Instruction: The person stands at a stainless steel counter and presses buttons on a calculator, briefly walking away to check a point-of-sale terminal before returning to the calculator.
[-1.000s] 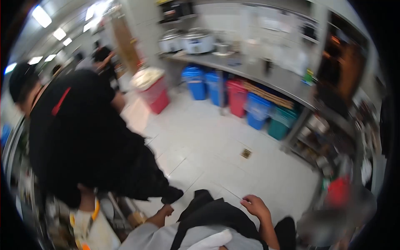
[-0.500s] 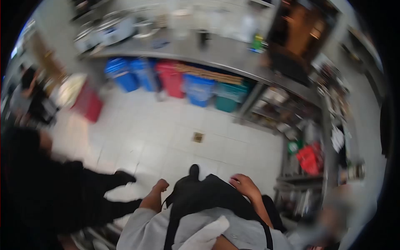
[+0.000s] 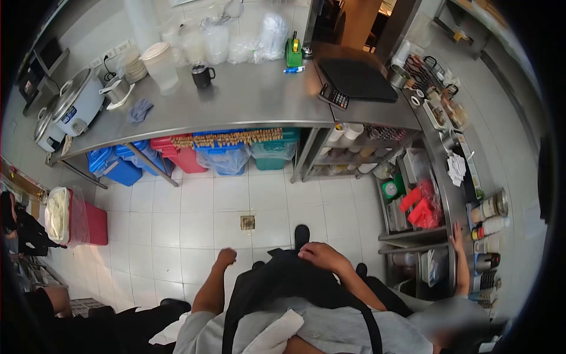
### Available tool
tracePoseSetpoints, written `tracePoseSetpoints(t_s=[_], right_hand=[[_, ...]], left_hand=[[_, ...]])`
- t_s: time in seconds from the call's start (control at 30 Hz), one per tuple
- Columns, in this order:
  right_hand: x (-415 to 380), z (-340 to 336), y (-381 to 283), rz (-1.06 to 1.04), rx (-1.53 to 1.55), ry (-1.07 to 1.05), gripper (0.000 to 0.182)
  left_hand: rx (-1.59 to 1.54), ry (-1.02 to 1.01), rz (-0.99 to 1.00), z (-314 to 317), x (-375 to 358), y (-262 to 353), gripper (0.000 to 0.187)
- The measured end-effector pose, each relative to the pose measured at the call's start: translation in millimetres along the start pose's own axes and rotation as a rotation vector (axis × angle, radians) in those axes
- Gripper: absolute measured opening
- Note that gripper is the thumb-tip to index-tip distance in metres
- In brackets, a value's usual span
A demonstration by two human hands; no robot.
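Note:
My left hand (image 3: 226, 258) hangs at my left side over the tiled floor, its fingers curled; whether it holds anything is too small to tell. In front of my black apron (image 3: 277, 277) is my right hand (image 3: 321, 257), fingers loosely bent and partly apart, with nothing visible in it. A white cloth (image 3: 276, 335) lies over the grey shirt at my chest. Beyond both hands, a drain (image 3: 247, 222) is set in the white floor.
Ahead runs a steel counter (image 3: 247, 100) with a black mug (image 3: 203, 76), calculator (image 3: 334, 96) and rice cookers (image 3: 78, 100). Coloured bins stand beneath. A co-worker's hand (image 3: 458, 237) rests on the right counter. Another person stands at left, near a red bin (image 3: 88, 221).
The view has shifted and sharpened, bringing the front counter closer. My right hand has moved in against the apron. The co-worker's hand at right now shows on the counter.

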State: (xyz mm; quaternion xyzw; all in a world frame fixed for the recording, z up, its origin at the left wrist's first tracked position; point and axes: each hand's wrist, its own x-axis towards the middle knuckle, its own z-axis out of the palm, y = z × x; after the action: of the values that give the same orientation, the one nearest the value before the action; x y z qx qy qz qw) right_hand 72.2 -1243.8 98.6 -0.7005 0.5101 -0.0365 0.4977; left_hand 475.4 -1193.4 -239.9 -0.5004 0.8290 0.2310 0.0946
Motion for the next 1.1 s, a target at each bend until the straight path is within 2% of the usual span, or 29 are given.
tracePoseSetpoints(t_s=[0.07, 0.13, 0.2, 0.23, 0.27, 0.3, 0.33, 0.37, 0.4, 0.43, 0.47, 0.5, 0.53, 0.6, 0.67, 0.7, 0.8, 0.87, 0.93, 0.97, 1.07, 1.1], right_hand=[[28.7, -31.8, 12.6, -0.017, 0.021, -0.001, 0.039], [62.4, -69.4, 36.5, -0.07, 0.063, 0.016, 0.037], [104.9, -118.1, 68.0, -0.098, 0.059, 0.107, 0.034], [126.9, -144.9, 87.3, -0.129, 0.115, 0.187, 0.031], [147.5, -179.0, 104.0, -0.14, 0.077, 0.224, 0.025], [176.4, -208.7, 134.7, -0.145, 0.185, 0.305, 0.025], [201.0, -247.4, 150.4, -0.247, 0.237, 0.378, 0.029], [217.1, -292.3, 145.7, -0.317, 0.062, 0.47, 0.03], [252.6, -332.0, 160.3, -0.176, -0.109, 0.533, 0.032], [280.9, -361.0, 164.3, -0.246, -0.1, 0.739, 0.033], [353.0, -397.7, 236.6, -0.377, -0.017, 0.809, 0.038], [378.7, -425.1, 239.9, -0.387, -0.357, 0.997, 0.043], [409.6, -443.5, 250.9, -0.401, -0.308, 0.948, 0.045], [452.4, -460.4, 246.8, -0.358, -0.271, 0.731, 0.042], [468.4, -424.1, 203.6, -0.288, -0.529, 0.89, 0.038], [454.2, -405.4, 163.2, -0.391, -0.475, 0.855, 0.038], [444.8, -382.2, 92.6, -0.315, -0.412, 0.709, 0.039], [472.5, -386.7, 92.3, -0.4, -0.292, 0.722, 0.042], [478.9, -385.3, 81.3, -0.516, -0.259, 0.787, 0.043], [479.7, -384.4, 78.9, -0.473, -0.327, 0.664, 0.044], [478.4, -362.1, 78.0, -0.609, -0.522, 0.642, 0.044], [475.0, -360.9, 72.1, -0.564, -0.514, 0.624, 0.043]], left_hand=[[0.072, -0.283, -0.081, 22.4, -0.5, 0.7, 0.02], [-0.009, -0.548, -0.124, 25.8, -11.0, 9.3, 0.019], [-0.11, -0.704, -0.22, 23.2, -16.9, 19.4, 0.017], [-0.198, -0.695, -0.321, 18.4, -14.4, 24.0, 0.016], [-0.296, -0.674, -0.43, 13.0, -10.3, 31.1, 0.015], [-0.327, -0.646, -0.454, 13.3, -4.4, 42.7, 0.014], [-0.358, -0.617, -0.477, 14.7, -0.3, 55.1, 0.014], [-0.306, -0.581, -0.421, 11.5, 6.8, 61.0, 0.015], [-0.279, -0.576, -0.482, 14.2, 30.7, 68.2, 0.018], [-0.385, -0.53, -0.567, 8.5, 57.0, 68.7, 0.021], [-0.859, -0.251, -1.119, -4.9, 90.3, 77.1, 0.025], [-0.778, -0.29, -1.01, -23.9, 114.3, 76.4, 0.028], [-0.869, 0.235, -1.124, -39.5, 132.8, 95.9, 0.034], [-0.897, 0.353, -0.99, -84.1, 159.2, 109.7, 0.036], [-0.927, 0.445, -0.99, -118.1, 168.1, 123.6, 0.035], [-0.93, 0.482, -0.982, -130.5, 158.3, 122.5, 0.035], [-1.021, 0.222, -1.132, -106.1, 168.6, 107.6, 0.032], [-1.016, 0.234, -1.212, -104.6, 157.9, 113.3, 0.038], [-1.179, 0.111, -1.263, -99.5, 151.9, 110.5, 0.036], [-1.193, 0.113, -1.265, -93.5, 148.8, 111.7, 0.034], [-1.241, 0.111, -1.283, -92.3, 141.0, 102.1, 0.029], [-1.269, 0.106, -1.298, -97.1, 137.1, 98.1, 0.028]])
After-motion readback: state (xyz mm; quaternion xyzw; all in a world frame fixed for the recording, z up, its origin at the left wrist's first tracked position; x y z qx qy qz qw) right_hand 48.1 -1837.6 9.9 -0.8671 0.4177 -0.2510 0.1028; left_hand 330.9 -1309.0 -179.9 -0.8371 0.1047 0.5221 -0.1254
